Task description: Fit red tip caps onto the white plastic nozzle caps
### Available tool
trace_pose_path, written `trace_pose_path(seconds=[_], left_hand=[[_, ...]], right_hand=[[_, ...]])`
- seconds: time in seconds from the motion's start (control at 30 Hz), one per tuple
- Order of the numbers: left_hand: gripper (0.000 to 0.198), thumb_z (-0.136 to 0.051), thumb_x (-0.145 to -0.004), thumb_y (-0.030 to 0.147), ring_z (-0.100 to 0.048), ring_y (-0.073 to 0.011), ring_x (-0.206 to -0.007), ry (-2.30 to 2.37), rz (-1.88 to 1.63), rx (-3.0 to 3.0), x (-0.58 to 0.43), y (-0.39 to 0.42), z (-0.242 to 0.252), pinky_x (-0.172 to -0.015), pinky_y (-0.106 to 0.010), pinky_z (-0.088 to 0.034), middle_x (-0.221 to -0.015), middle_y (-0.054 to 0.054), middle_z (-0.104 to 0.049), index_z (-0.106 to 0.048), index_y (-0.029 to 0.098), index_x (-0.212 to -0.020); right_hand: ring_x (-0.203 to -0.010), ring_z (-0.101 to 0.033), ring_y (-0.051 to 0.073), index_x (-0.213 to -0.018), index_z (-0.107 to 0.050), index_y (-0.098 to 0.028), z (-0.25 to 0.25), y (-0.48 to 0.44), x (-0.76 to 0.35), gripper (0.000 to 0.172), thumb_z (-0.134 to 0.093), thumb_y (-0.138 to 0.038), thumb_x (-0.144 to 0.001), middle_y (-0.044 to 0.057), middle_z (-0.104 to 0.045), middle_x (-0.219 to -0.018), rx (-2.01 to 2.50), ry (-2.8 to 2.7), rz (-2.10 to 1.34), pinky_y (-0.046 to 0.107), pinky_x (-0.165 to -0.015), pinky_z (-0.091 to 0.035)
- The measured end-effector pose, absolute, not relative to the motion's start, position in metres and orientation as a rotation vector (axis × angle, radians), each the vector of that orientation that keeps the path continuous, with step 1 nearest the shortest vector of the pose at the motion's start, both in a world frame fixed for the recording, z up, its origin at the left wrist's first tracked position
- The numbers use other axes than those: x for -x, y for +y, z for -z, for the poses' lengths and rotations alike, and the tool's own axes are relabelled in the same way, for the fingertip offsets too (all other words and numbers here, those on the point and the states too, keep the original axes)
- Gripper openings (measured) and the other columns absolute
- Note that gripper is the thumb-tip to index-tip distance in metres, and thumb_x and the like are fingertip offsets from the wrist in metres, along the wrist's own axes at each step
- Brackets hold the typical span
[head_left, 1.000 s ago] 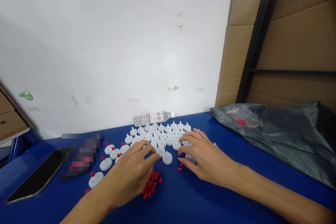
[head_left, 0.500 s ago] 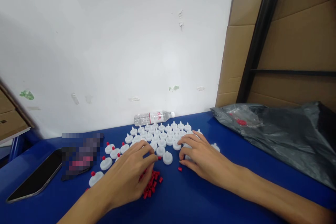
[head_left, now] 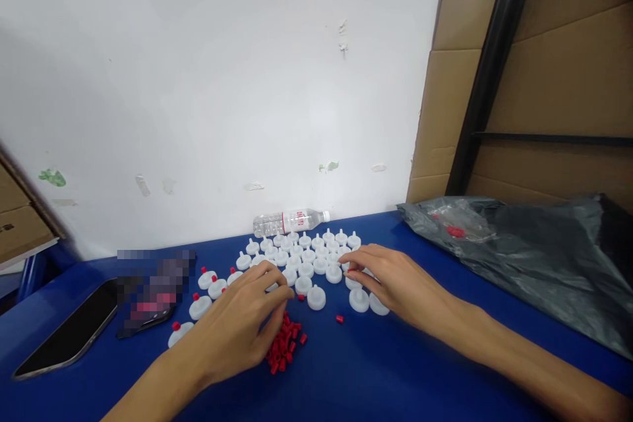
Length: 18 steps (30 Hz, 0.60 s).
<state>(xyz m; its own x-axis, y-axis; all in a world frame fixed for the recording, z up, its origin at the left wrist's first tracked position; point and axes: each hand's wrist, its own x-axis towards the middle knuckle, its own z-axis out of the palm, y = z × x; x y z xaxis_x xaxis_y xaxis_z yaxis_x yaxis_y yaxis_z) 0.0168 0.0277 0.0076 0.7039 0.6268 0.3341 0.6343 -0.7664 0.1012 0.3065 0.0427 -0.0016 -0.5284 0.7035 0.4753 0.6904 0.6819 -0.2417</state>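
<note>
My right hand (head_left: 390,277) pinches a small red cap (head_left: 351,271) between thumb and fingers. That cap is right over a white round lid with a nozzle (head_left: 353,282); whether it sits on the nozzle I cannot tell. Two more white lids (head_left: 359,301) stand below the fingers. My left hand (head_left: 247,310) is closed, fingertips curled toward the thumb, beside a pile of red caps (head_left: 284,346); what it holds, if anything, is hidden. Several bare white lids (head_left: 306,255) stand nozzle-up between and beyond my hands. Left of my left hand, white lids (head_left: 200,307) wear red caps.
A clear bottle (head_left: 291,221) lies against the wall. On the left of the blue table (head_left: 376,369) are a phone (head_left: 69,330) and a blurred-out item (head_left: 158,297). A dark plastic bag (head_left: 534,257), with a clear bag of red pieces (head_left: 457,224), covers the right side.
My right hand has drawn its fingers together into a pinch on a red cap, uncovering white lids below it. My left hand has barely shifted, still beside the red pile.
</note>
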Motion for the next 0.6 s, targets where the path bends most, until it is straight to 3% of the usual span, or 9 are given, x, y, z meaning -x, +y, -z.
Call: trace_pose_path(seconds=[0.13,0.27,0.37,0.6], left_hand=[[0.028,-0.038,-0.101,0.011,-0.054,-0.0246,-0.094,-1.062,0.540,2.878,-0.016,0.027,-0.008,-0.077,-0.041,-0.047,-0.098,-0.007,-0.063,-0.065,0.020,-0.104],[0.028,-0.041,-0.099,0.010,-0.055,-0.0238,-0.092,-1.030,0.547,2.881,-0.017,0.026,-0.008,-0.075,-0.039,-0.047,-0.097,-0.007,-0.063,-0.066,0.021,-0.103],[0.027,-0.041,-0.099,0.010,-0.055,-0.0239,-0.092,-1.025,0.556,2.870,-0.017,0.026,-0.008,-0.075,-0.039,-0.048,-0.096,-0.007,-0.063,-0.066,0.021,-0.102],[0.030,-0.037,-0.101,0.011,-0.054,-0.0247,-0.093,-1.041,0.525,2.881,-0.017,0.026,-0.009,-0.076,-0.041,-0.048,-0.097,-0.008,-0.062,-0.065,0.020,-0.105]], right_hand=[[-0.088,-0.069,0.019,-0.105,-0.072,-0.023,-0.005,0.042,-0.310,0.017,-0.055,-0.027,-0.104,0.004,-0.073,-0.100,1.026,-2.389,-0.086,0.030,-0.073,-0.051],[-0.074,-0.069,0.016,-0.092,-0.071,-0.023,-0.012,0.039,-0.311,0.005,-0.067,-0.025,-0.096,0.000,-0.074,-0.089,1.099,-2.330,-0.204,0.026,-0.065,-0.048],[-0.069,-0.069,0.016,-0.084,-0.070,-0.023,-0.012,0.038,-0.310,0.007,-0.073,-0.021,-0.090,-0.001,-0.074,-0.081,1.188,-2.342,-0.286,0.025,-0.059,-0.046],[-0.063,-0.069,0.016,-0.084,-0.072,-0.023,-0.006,0.038,-0.308,0.010,-0.072,-0.013,-0.086,-0.001,-0.075,-0.077,1.286,-2.294,-0.418,0.023,-0.054,-0.045]])
